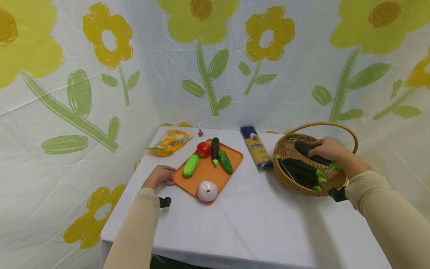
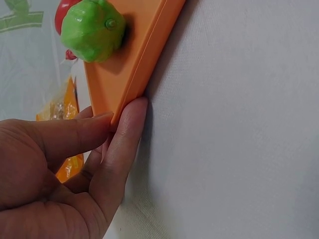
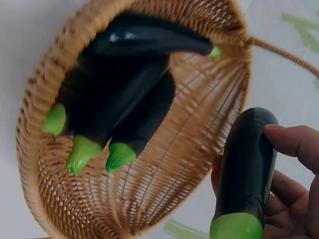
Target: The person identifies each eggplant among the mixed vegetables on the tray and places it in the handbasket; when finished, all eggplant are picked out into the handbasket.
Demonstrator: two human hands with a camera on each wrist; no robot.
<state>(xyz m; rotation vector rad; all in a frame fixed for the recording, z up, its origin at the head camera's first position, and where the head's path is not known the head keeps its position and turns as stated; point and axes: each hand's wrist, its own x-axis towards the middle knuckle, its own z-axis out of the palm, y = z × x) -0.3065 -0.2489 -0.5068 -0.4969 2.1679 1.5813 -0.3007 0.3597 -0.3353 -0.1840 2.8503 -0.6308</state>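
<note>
My left hand (image 1: 159,177) pinches the left corner of an orange tray (image 1: 201,171), thumb on top and fingers beneath in the left wrist view. On the tray lie a light green vegetable (image 1: 190,166), a tomato (image 1: 203,149), a dark eggplant (image 1: 215,151), a green pepper (image 1: 226,161) and an onion (image 1: 206,191). Over the wicker basket (image 1: 292,186) at the right, my right hand (image 1: 330,150) grips another dark eggplant (image 3: 247,164) with a green stem end. Several more eggplants (image 3: 134,94) lie inside the basket, clustered on one side.
A yellow and blue pasta packet (image 1: 256,147) lies between tray and basket. Behind the tray are an orange food bag (image 1: 170,142) and a small red item (image 1: 200,132) with a white stick. The basket's handle (image 1: 349,130) arches up behind my right hand. Flowered cloth hangs around the table.
</note>
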